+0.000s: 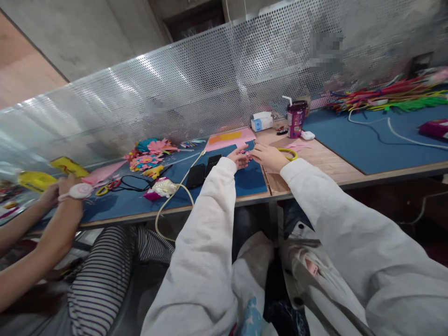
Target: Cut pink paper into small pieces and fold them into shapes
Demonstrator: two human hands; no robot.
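Both my hands meet over the front part of the blue mat (252,179). My left hand (239,157) is closed around a small pink piece (247,154), whose exact kind is too small to make out. From the right, my right hand (269,157) reaches in with its fingertips pinched at the same pink piece. Just beyond my right wrist lies a pair of scissors with yellow handles (290,153), partly covered by that hand. Pink paper scraps (300,144) are scattered behind it.
Two black phones (196,176) lie left of my hands, beside a pale cable (182,185). A purple cup with a straw (296,120) and a tissue pack (262,122) stand behind. Paper flowers (149,158) are further left, near a co-worker's hands (65,189). Colourful pipe cleaners (388,98) lie right.
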